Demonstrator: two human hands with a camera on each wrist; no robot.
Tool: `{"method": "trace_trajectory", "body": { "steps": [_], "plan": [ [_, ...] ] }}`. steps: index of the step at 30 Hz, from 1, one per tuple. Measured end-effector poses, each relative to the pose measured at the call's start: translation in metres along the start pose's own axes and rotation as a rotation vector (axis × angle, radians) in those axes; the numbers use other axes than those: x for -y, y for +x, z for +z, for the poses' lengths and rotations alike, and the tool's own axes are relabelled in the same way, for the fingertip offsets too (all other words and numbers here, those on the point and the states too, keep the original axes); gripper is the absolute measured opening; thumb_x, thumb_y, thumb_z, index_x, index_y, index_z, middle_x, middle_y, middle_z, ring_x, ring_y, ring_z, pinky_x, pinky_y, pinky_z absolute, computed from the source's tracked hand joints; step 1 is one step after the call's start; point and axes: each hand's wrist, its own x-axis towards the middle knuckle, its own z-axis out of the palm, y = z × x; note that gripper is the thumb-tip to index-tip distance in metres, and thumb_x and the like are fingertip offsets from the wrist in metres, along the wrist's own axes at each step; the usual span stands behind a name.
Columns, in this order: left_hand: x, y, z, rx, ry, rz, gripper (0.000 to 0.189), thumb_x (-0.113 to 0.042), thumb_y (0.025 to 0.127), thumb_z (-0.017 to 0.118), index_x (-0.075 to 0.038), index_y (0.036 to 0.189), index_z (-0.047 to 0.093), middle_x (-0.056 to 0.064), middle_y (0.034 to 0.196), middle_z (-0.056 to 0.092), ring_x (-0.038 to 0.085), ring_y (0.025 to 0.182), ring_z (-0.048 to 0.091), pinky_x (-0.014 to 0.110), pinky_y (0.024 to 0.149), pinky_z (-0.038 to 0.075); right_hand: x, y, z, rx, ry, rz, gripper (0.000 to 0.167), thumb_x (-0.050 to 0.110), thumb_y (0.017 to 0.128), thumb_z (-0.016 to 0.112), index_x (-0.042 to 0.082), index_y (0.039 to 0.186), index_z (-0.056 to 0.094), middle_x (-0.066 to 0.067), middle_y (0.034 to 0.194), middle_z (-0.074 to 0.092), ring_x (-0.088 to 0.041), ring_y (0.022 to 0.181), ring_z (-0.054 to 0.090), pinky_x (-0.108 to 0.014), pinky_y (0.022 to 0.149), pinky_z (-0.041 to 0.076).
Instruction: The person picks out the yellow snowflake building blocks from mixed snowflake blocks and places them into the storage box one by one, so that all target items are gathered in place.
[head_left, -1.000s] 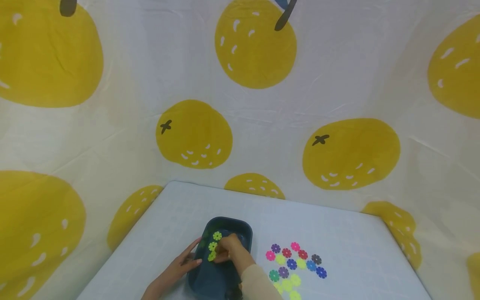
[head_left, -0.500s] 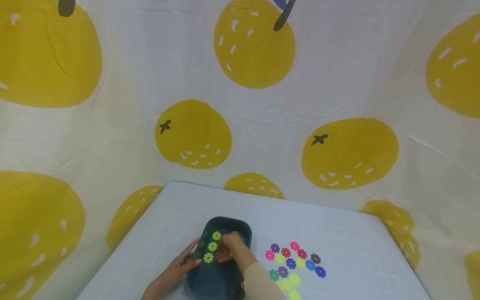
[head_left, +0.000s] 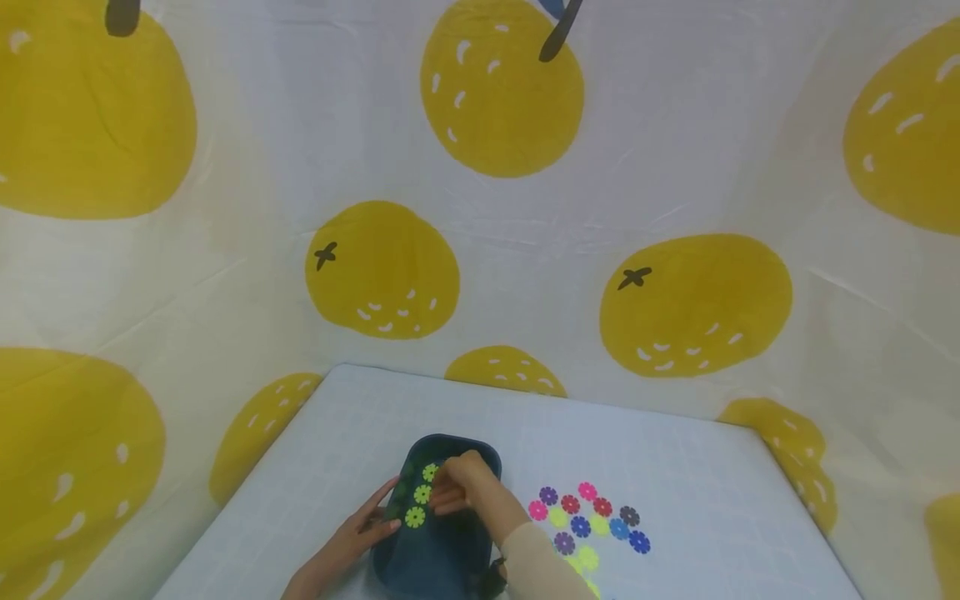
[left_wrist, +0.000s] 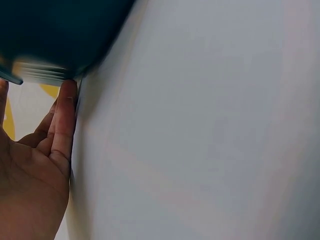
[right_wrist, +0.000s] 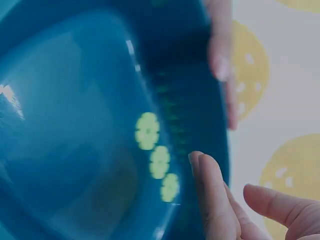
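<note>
A dark blue-green tray stands on the table. Three yellow-green snowflake discs lie in a row along its left side. My left hand holds the tray's left side, with the thumb at the rim and the fingers against the outer wall. Over the tray hovers my right hand, partly covering the farthest disc in the head view. In the right wrist view its fingers are extended, the thumb stands apart, and nothing is between them.
Loose snowflake discs in pink, red, purple, blue, grey and yellow lie on the white table right of the tray. The right sleeve covers some of them. A fruit-patterned cloth hangs behind the table.
My right hand has let go of the nearest yellow-green disc, which now lies flat in the row. It has then lifted up and away from the discs. The left hand stays at the tray.
</note>
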Motion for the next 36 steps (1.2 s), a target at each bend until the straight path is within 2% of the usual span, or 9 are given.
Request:
{"method": "trace_trajectory", "body": {
  "steps": [5, 9, 12, 15, 19, 25, 32, 36],
  "plan": [
    [0.0, 0.001, 0.001, -0.009, 0.002, -0.006, 0.071, -0.041, 0.097, 0.061, -0.026, 0.158, 0.028, 0.027, 0.149, 0.043, 0.044, 0.126, 0.049, 0.064, 0.097, 0.045, 0.009, -0.01, -0.02, 0.104, 0.048, -0.084, 0.022, 0.006, 0.091, 0.065, -0.012, 0.103, 0.069, -0.029, 0.095, 0.072, -0.037, 0.084, 0.074, -0.043, 0.067, 0.062],
    [0.001, 0.0, 0.001, 0.004, -0.001, 0.026, 0.071, -0.039, 0.098, 0.06, -0.025, 0.159, 0.025, 0.026, 0.146, 0.046, 0.039, 0.123, 0.053, 0.06, 0.097, 0.048, 0.015, -0.019, -0.049, 0.179, 0.075, -0.126, 0.026, 0.013, 0.094, 0.066, -0.008, 0.109, 0.07, -0.027, 0.101, 0.073, -0.036, 0.089, 0.074, -0.042, 0.072, 0.062],
    [0.002, 0.0, 0.001, 0.018, -0.009, 0.036, 0.071, -0.039, 0.099, 0.059, -0.025, 0.159, 0.023, 0.026, 0.147, 0.044, 0.038, 0.124, 0.052, 0.058, 0.097, 0.049, 0.016, -0.025, -0.074, 0.198, 0.071, -0.141, 0.032, 0.017, 0.096, 0.064, -0.008, 0.115, 0.067, -0.025, 0.105, 0.072, -0.034, 0.092, 0.074, -0.041, 0.076, 0.061],
    [0.002, -0.002, 0.001, 0.017, -0.019, 0.032, 0.072, -0.038, 0.099, 0.06, -0.025, 0.159, 0.023, 0.026, 0.149, 0.042, 0.038, 0.125, 0.052, 0.057, 0.097, 0.05, 0.013, -0.03, -0.099, 0.172, 0.062, -0.151, 0.041, 0.022, 0.096, 0.065, -0.009, 0.123, 0.062, -0.024, 0.109, 0.071, -0.033, 0.096, 0.073, -0.04, 0.079, 0.06],
    [0.001, -0.002, 0.001, 0.004, -0.011, 0.021, 0.072, -0.038, 0.098, 0.061, -0.025, 0.159, 0.024, 0.026, 0.147, 0.044, 0.038, 0.123, 0.053, 0.057, 0.096, 0.05, 0.003, -0.033, -0.126, 0.084, 0.044, -0.144, 0.05, 0.029, 0.092, 0.07, -0.006, 0.127, 0.06, -0.022, 0.111, 0.071, -0.03, 0.097, 0.074, -0.039, 0.081, 0.06],
    [0.0, -0.002, 0.001, -0.004, 0.001, 0.005, 0.072, -0.039, 0.098, 0.061, -0.025, 0.159, 0.024, 0.023, 0.148, 0.044, 0.035, 0.122, 0.053, 0.056, 0.095, 0.051, -0.024, -0.031, -0.159, -0.05, 0.001, -0.125, 0.044, 0.025, 0.095, 0.067, -0.007, 0.123, 0.06, -0.022, 0.108, 0.071, -0.03, 0.096, 0.073, -0.04, 0.084, 0.059],
    [-0.001, -0.001, 0.001, -0.003, 0.015, 0.014, 0.073, -0.04, 0.098, 0.061, -0.024, 0.159, 0.024, 0.025, 0.144, 0.047, 0.036, 0.121, 0.055, 0.057, 0.094, 0.051, -0.055, -0.023, -0.175, -0.148, -0.263, -0.251, 0.034, 0.011, 0.091, 0.068, -0.008, 0.119, 0.063, -0.016, 0.1, 0.071, -0.033, 0.09, 0.071, -0.047, 0.08, 0.06],
    [0.0, 0.0, 0.001, -0.001, 0.009, 0.002, 0.074, -0.042, 0.097, 0.061, -0.025, 0.159, 0.024, 0.024, 0.146, 0.046, 0.037, 0.123, 0.054, 0.058, 0.096, 0.049, -0.064, -0.021, -0.177, -0.159, -0.333, -0.242, 0.035, 0.006, 0.087, 0.071, -0.009, 0.119, 0.063, -0.013, 0.095, 0.071, -0.028, 0.085, 0.071, -0.047, 0.078, 0.061]
  ]
}}
